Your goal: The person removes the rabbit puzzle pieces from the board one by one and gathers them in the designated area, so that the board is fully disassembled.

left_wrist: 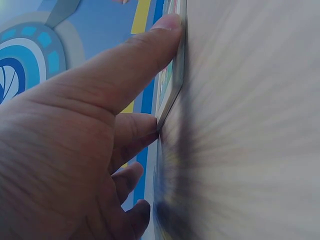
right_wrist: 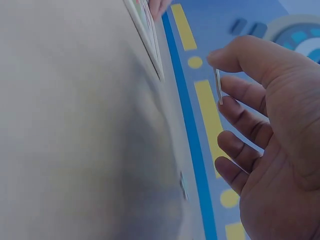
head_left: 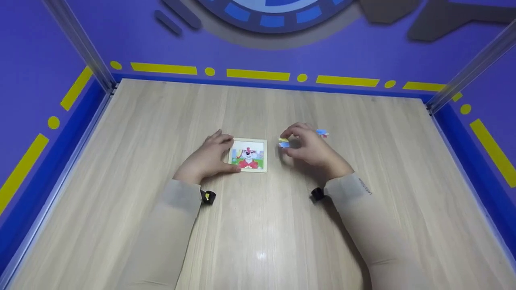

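Observation:
A small square jigsaw puzzle board (head_left: 249, 156) with a pale frame lies mid-table, its picture of a red-and-white cartoon animal partly filled, the top part white. My left hand (head_left: 209, 157) holds the board by its left side, thumb on the near edge and forefinger at the far left corner, as the left wrist view also shows. To the right of the board, my right hand (head_left: 312, 149) pinches a thin yellow and blue puzzle piece (head_left: 284, 143) between thumb and fingers. In the right wrist view the piece (right_wrist: 218, 85) appears edge-on, raised off the table.
Another blue and pink puzzle piece (head_left: 322, 133) lies just beyond my right hand. The wood-grain table (head_left: 258, 229) is bordered by blue panels (head_left: 258, 56) with yellow marks at the back and both sides. Metal posts (head_left: 86, 44) stand at the back corners.

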A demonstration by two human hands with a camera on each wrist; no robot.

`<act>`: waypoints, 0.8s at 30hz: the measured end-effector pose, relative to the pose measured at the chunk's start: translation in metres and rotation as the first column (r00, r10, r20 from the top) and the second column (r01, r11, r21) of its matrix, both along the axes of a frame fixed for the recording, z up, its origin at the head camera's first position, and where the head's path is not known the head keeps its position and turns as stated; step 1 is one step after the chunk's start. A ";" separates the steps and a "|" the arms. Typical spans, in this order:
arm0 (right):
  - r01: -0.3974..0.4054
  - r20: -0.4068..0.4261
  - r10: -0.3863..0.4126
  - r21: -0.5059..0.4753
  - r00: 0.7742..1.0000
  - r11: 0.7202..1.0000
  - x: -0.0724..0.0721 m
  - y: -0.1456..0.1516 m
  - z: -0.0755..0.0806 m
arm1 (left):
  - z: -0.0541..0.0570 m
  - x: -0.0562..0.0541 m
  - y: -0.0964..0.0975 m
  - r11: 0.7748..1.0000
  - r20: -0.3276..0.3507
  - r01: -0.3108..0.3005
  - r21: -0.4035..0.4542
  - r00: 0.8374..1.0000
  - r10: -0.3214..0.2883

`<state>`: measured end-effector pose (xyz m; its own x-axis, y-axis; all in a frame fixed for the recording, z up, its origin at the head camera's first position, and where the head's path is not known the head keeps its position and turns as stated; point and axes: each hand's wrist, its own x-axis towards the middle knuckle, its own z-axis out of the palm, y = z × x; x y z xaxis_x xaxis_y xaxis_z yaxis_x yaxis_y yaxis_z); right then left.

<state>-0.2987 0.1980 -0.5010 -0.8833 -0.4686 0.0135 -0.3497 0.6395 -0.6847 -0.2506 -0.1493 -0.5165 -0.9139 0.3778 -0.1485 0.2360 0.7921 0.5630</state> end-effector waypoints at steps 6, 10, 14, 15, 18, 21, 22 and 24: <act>0.046 -0.018 -0.047 -0.037 0.999 0.998 -0.003 0.023 -0.004 | 0.001 0.000 0.001 1.000 0.020 -0.014 0.000 1.000 0.014; 0.065 -0.011 -0.066 -0.049 0.998 0.997 -0.005 0.036 -0.007 | 0.001 0.000 0.001 1.000 0.025 -0.017 0.003 1.000 0.017; 0.114 -0.004 -0.115 -0.055 0.993 0.992 -0.010 0.051 -0.007 | 0.001 0.000 0.002 1.000 0.026 -0.016 -0.002 1.000 0.016; 0.127 -0.002 -0.127 -0.059 0.992 0.990 -0.011 0.056 -0.007 | 0.001 0.000 0.002 1.000 0.024 -0.016 -0.003 1.000 0.016; 0.162 0.001 -0.162 -0.077 0.987 0.984 -0.017 0.068 -0.008 | 0.002 0.000 0.002 1.000 0.019 -0.013 -0.005 1.000 0.013; 0.190 0.007 -0.191 -0.089 0.982 0.978 -0.022 0.081 -0.011 | 0.002 0.000 0.002 1.000 0.016 -0.009 -0.006 1.000 0.009; 0.201 0.008 -0.201 -0.088 0.980 0.976 -0.023 0.084 -0.012 | 0.001 0.000 0.001 1.000 0.018 -0.009 -0.006 1.000 0.009; 0.218 0.005 -0.218 -0.075 0.976 0.973 -0.025 0.092 -0.014 | 0.001 0.000 0.001 1.000 0.020 -0.009 -0.004 1.000 0.009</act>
